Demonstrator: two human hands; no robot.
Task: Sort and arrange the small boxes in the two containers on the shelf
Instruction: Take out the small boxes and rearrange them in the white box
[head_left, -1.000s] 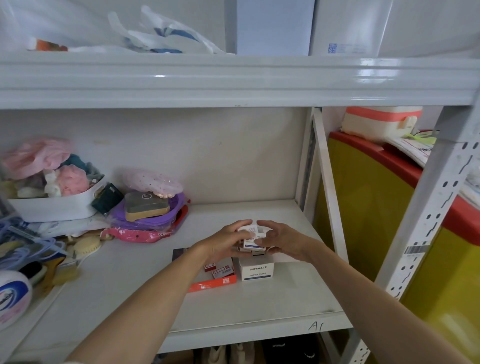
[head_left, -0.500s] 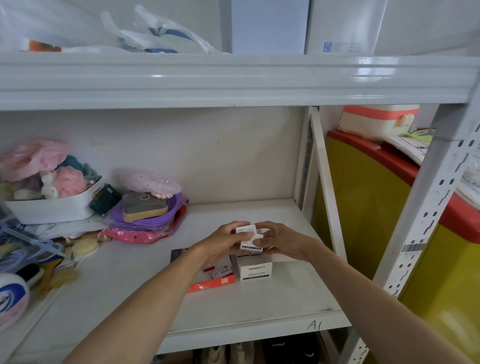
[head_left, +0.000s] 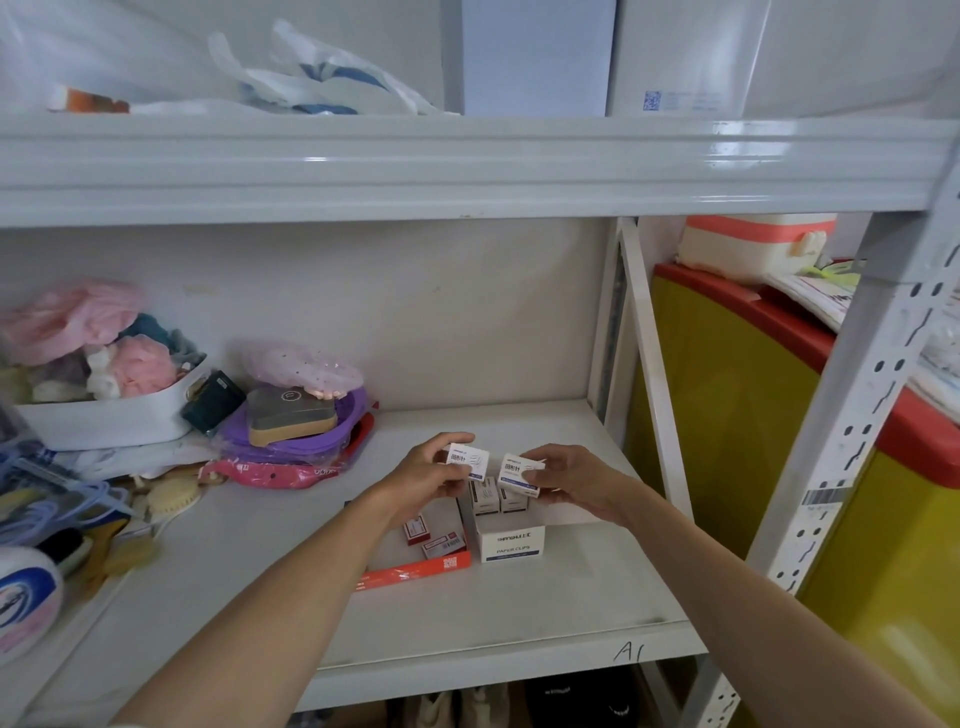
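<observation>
Two open containers sit side by side on the shelf: a red-edged tray (head_left: 415, 569) holding small red-and-white boxes (head_left: 417, 530), and a white paper-clip carton (head_left: 511, 543) with small white boxes (head_left: 485, 496) standing inside. My left hand (head_left: 426, 480) holds one small white box (head_left: 467, 460) above the containers. My right hand (head_left: 566, 480) grips a second small white box (head_left: 518, 475) just to the right of it. The two held boxes are a little apart.
A purple bowl (head_left: 306, 431) with a sponge and pink cover, a white basket (head_left: 109, 415) of pink items, and brushes crowd the shelf's left side. The upright post (head_left: 649, 364) and a yellow bin with red lid (head_left: 753, 415) stand to the right.
Both hands were pressed together around stacked white boxes; now they have drawn apart, each holding one box, slightly above the white carton.
</observation>
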